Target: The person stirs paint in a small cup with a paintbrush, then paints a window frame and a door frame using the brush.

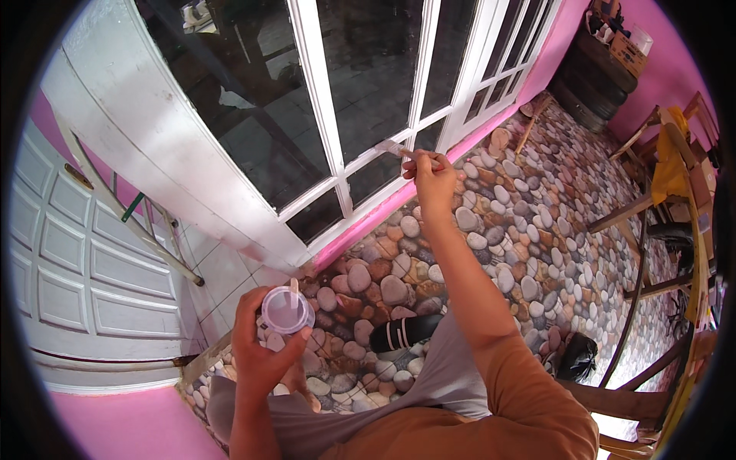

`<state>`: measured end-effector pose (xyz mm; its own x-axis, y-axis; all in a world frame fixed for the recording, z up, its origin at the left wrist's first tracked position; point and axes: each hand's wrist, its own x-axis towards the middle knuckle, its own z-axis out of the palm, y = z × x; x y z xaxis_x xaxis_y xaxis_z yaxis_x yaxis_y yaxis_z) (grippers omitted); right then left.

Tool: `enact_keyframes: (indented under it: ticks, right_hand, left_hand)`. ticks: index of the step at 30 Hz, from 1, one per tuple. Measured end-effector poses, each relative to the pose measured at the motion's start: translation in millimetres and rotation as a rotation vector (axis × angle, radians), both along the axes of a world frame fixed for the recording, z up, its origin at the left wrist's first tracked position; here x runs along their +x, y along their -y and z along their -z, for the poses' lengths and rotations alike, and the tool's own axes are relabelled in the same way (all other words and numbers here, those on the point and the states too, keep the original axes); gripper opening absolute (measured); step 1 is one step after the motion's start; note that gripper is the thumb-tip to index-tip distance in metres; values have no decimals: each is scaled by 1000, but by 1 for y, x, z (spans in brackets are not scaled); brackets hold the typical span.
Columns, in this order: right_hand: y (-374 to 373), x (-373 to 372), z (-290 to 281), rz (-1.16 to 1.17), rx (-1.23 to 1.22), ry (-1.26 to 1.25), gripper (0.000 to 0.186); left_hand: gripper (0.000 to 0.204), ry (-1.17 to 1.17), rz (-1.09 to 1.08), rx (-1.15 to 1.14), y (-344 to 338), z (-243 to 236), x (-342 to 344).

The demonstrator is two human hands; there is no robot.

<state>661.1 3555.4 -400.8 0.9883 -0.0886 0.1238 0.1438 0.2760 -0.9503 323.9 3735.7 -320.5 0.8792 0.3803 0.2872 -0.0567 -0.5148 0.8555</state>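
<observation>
My left hand (pixel 261 359) is wrapped round a small clear plastic cup (pixel 285 310), held low over the floor. A pale flat stick (pixel 294 291) shows at the cup's rim; whatever lies in the bottom is hard to make out. Farther up, my right hand (pixel 434 182) pinches the handle of a small paintbrush (pixel 395 149). The brush's bristles touch the white window frame (pixel 340 184) at a horizontal bar, close to an upright one. Dark glass panes (pixel 370 69) sit above and below that bar.
A pink ledge (pixel 360 230) runs beneath the window. Pebble-patterned flooring (pixel 491 253) spreads below. At left stand a white panelled door (pixel 84 261) and a metal-legged frame (pixel 130 215). Wooden furniture (pixel 625 211) with a yellow cloth and stacked tyres (pixel 594 80) are at right. A black striped object (pixel 406 332) lies near my leg.
</observation>
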Motion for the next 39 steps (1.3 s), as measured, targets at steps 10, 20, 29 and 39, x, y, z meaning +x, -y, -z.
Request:
enact_keyframes:
  ticks: [10,20,29,39]
  right_hand:
    - [21,43,4,119,-109,102,24]
    - [25,46,3,150,-30,102,25]
    - [20,31,8,113,10,70,22]
    - [22,40,14,139,20,87,23]
  left_hand:
    - [64,-7,-10,19,-1,1,-1]
    - [64,-20,-8,1,-1,-1,0]
    - [64,-15,-12,20,-1,-3,-2]
    - [64,2,10,15,-1,-3,-2]
